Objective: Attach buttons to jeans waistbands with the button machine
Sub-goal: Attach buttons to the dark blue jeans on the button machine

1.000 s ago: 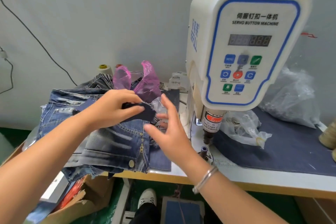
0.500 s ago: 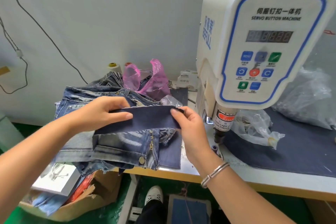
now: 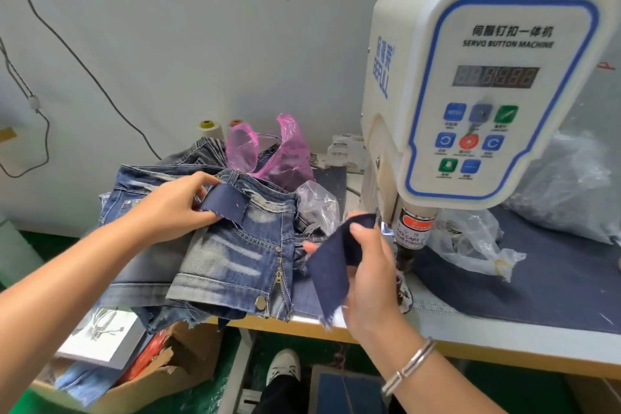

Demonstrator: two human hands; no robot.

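A pile of washed blue jeans (image 3: 228,255) lies at the table's left end, a metal button (image 3: 260,302) showing near the front edge. My left hand (image 3: 174,208) pinches a small dark navy fabric strip (image 3: 223,203) over the pile. My right hand (image 3: 369,276) holds a second, larger dark navy fabric piece (image 3: 331,265) just left of the machine's press head (image 3: 411,232). The white servo button machine (image 3: 484,94) stands at the right.
A pink plastic bag (image 3: 285,151) and clear bags (image 3: 470,239) sit on the table, with a dark mat (image 3: 554,289) under the machine. Thread cones (image 3: 208,129) stand by the wall. A cardboard box (image 3: 151,376) and my shoe (image 3: 282,366) are below.
The single navy strip held taut between both hands is now two separate pieces, one in each hand. My right hand moved down and right toward the press head.
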